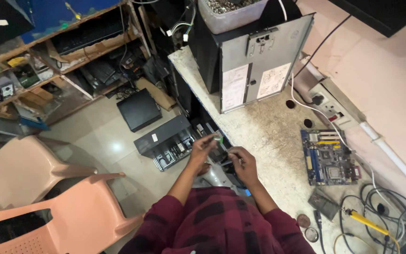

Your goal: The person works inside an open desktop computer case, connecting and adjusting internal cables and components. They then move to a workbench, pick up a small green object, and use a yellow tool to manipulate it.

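Head view: the left hand (202, 148) pinches a small green part (218, 138). The right hand (242, 162) is curled; what it grips is unclear. A blue board (329, 156) lies nearby.

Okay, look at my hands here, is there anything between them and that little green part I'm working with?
Nothing visible. The left hand already pinches the small green part in its fingers, just off the workbench edge. The right hand sits close beside it on a dark object I can't make out, with only open air between the hands.
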